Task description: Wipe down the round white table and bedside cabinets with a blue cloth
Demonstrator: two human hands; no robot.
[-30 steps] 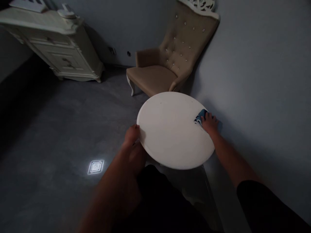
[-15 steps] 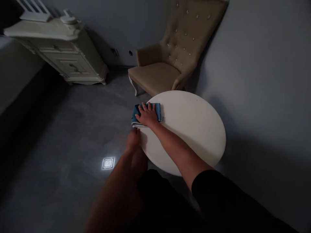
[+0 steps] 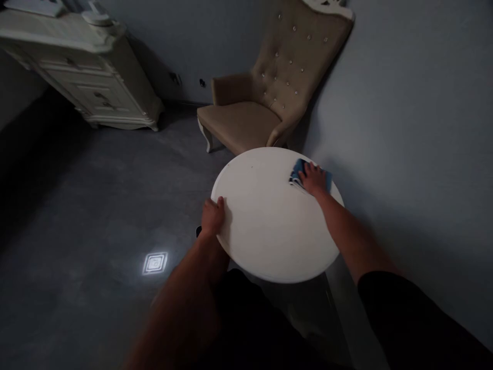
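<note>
A round white table (image 3: 269, 226) stands in front of me. On its far right part lies a folded blue cloth (image 3: 297, 168) with a pale edge. My right hand (image 3: 313, 180) is on top of the cloth, its fingers bent over it and pressing it to the tabletop. My left hand (image 3: 213, 216) grips the table's left rim, thumb on top; the other fingers are partly hidden below the edge. A few tiny dark specks show on the far left of the tabletop.
Just behind the table is a brown tufted armchair (image 3: 241, 123). A cream cabinet (image 3: 100, 87) stands at the back left, with a white object (image 3: 96, 18) on top. The grey wall (image 3: 416, 128) runs close along the right. A bright square patch (image 3: 155, 263) shows on the floor.
My right hand has moved the cloth from the table's left edge across to its far right. My left hand stays at the left rim, its thumb now showing on top. The view has shifted slightly.
</note>
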